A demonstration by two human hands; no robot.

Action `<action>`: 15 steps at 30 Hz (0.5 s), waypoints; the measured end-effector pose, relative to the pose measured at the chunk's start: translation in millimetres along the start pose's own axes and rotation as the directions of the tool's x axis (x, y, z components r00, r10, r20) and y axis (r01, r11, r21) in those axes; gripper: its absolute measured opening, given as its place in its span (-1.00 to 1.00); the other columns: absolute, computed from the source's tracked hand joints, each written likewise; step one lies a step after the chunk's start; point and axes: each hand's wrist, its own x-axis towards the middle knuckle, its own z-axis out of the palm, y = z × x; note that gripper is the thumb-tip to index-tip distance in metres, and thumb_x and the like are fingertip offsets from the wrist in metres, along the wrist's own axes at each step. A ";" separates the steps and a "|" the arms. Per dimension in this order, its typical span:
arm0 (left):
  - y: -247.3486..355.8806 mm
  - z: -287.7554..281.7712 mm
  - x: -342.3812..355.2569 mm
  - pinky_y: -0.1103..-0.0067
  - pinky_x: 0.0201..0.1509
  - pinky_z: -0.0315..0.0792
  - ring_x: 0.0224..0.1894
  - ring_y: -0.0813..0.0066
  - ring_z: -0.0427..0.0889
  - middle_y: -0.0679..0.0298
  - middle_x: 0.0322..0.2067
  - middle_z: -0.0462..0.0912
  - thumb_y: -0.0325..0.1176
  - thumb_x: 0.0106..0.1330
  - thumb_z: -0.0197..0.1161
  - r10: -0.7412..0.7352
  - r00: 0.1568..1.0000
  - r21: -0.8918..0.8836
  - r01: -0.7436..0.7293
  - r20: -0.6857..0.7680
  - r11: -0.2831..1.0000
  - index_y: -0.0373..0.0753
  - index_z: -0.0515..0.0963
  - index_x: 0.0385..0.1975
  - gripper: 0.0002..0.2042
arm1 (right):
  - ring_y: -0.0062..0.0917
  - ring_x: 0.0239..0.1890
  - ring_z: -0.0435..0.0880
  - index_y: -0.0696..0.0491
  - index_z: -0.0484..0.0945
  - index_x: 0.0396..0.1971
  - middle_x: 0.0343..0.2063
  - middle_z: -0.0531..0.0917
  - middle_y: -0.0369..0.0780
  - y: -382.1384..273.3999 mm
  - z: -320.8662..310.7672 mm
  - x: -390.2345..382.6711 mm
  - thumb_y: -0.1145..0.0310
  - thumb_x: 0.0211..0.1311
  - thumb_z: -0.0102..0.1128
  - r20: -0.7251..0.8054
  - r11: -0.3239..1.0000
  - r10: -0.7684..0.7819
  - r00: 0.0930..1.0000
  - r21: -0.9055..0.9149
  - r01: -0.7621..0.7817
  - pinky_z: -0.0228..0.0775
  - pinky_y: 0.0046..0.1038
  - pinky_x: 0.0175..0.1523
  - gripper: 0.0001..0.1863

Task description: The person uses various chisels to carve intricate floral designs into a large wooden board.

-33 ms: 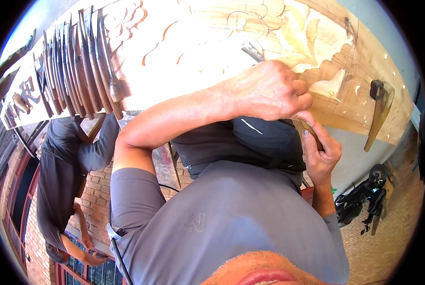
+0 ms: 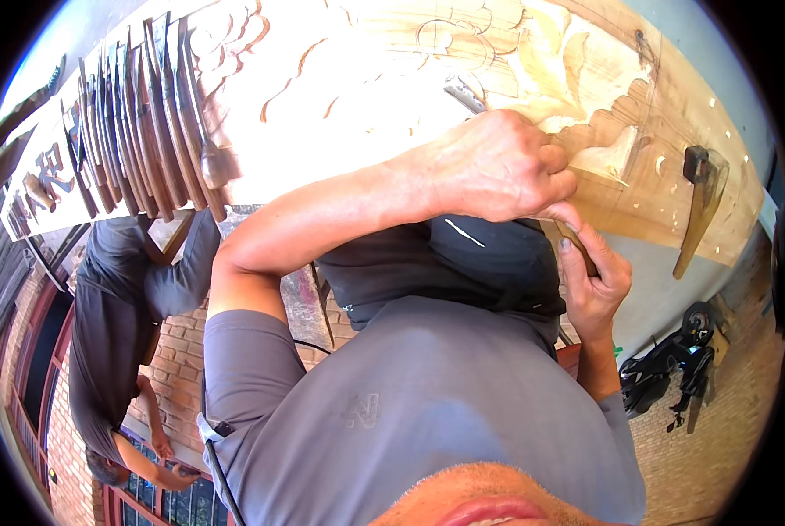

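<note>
Wooden chisel handle (image 2: 577,241) gripped between both hands' fingers (image 2: 550,171)

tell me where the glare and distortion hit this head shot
Head view: sunlight blows out the middle of the carved plank, washing away its grain; the plank's straight edges bow toward the round black rim; the row of chisels stays sharp, as do both hands, left and right; the bottom edge is close and soft.
</note>
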 end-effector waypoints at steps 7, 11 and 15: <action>0.8 5.0 0.4 0.36 -0.47 0.50 -0.55 0.28 0.60 0.30 -0.55 0.47 0.08 0.45 0.38 -0.028 0.999 0.023 0.027 0.028 0.999 -0.14 0.44 -0.52 -0.54 | -0.77 -0.48 0.53 0.25 0.73 0.24 -0.39 0.71 -0.31 11.1 1.3 4.5 0.72 0.46 0.26 0.013 0.997 0.041 0.999 0.064 -0.042 0.37 -0.62 -0.36 -0.61; -0.7 4.5 -0.5 0.36 -0.48 0.50 -0.56 0.26 0.60 0.30 -0.55 0.50 0.08 0.46 0.37 -0.054 0.998 0.039 0.053 0.030 0.998 -0.14 0.47 -0.53 -0.54 | -0.83 -0.58 0.40 0.25 0.71 0.28 -0.56 0.55 -0.42 13.2 5.4 5.6 0.66 0.50 0.22 -0.005 0.994 0.052 0.999 0.093 -0.052 0.22 -0.65 -0.48 -0.60; -0.8 4.3 0.7 0.37 -0.49 0.51 -0.57 0.27 0.61 0.31 -0.55 0.53 0.09 0.46 0.38 -0.067 0.997 0.052 0.065 0.047 0.997 -0.13 0.48 -0.52 -0.54 | -0.83 -0.59 0.40 0.27 0.70 0.28 -0.57 0.54 -0.42 10.4 3.5 7.8 0.65 0.51 0.22 0.009 0.984 0.118 0.993 0.136 -0.118 0.22 -0.66 -0.48 -0.60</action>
